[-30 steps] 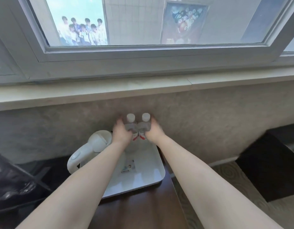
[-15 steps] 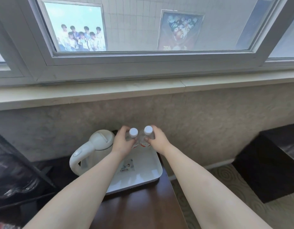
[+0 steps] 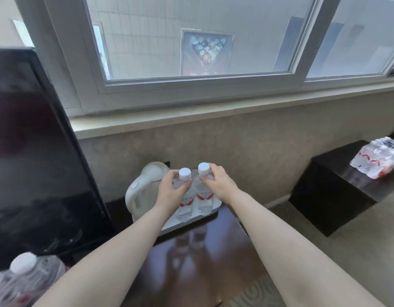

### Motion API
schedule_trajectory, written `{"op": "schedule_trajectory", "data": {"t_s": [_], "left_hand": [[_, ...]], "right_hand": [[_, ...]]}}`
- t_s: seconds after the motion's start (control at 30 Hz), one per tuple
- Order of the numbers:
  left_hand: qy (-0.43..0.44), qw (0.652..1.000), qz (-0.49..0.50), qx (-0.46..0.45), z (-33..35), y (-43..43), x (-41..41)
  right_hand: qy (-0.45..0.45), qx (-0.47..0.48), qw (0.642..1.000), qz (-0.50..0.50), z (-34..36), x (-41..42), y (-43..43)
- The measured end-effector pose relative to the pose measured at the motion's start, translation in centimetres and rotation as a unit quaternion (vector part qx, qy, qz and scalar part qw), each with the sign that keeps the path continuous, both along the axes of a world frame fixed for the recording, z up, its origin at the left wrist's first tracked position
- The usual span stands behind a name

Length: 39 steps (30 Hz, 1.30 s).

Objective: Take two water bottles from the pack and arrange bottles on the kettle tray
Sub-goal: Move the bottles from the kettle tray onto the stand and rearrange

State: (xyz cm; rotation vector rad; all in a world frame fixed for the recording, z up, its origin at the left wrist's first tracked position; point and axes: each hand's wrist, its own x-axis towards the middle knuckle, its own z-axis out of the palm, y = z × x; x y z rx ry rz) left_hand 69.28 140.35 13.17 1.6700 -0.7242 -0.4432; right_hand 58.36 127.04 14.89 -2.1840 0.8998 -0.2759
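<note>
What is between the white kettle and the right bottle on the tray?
In the head view, the left bottle and the left hand gripping it lie between the kettle and the right bottle.

two bottles (image 3: 185,201) upright, on white tray (image 3: 215,207)

Head camera looks forward and down, close over the tray (image 3: 210,212) below a window (image 3: 191,52).

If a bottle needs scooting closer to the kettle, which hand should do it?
The left hand, probably. It holds the left bottle, which stands right beside the kettle on the tray. The right hand holds the right bottle, farther from it.
</note>
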Motion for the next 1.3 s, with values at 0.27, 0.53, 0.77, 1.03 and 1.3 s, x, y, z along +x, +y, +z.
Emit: {"op": "schedule_trajectory", "data": {"t_s": [0.27, 0.53, 0.77, 1.03, 1.3], "left_hand": [[0.011, 0.999, -0.027, 0.017, -1.3, 9.6, -2.4], [0.017, 1.000, -0.006, 0.018, -2.7, 20.1, -3.7], [-0.006, 0.999, 0.028, 0.016, -1.6, 29.1, -5.6], [0.012, 0.997, 0.071, 0.027, -1.1, 40.1, -5.7], [0.006, 0.992, 0.120, 0.044, -0.6, 48.9, 0.4]], "right_hand": [[-0.015, 0.042, 0.999, -0.005, -0.6, -3.7, 10.0], [-0.038, 0.089, 0.994, 0.055, -1.9, -4.7, 18.5], [-0.081, 0.104, 0.989, 0.070, -1.6, -5.4, 27.2], [-0.071, 0.104, 0.983, 0.132, -1.4, -3.3, 36.7], [-0.066, 0.116, 0.974, 0.184, -2.0, 4.8, 44.7]]}}
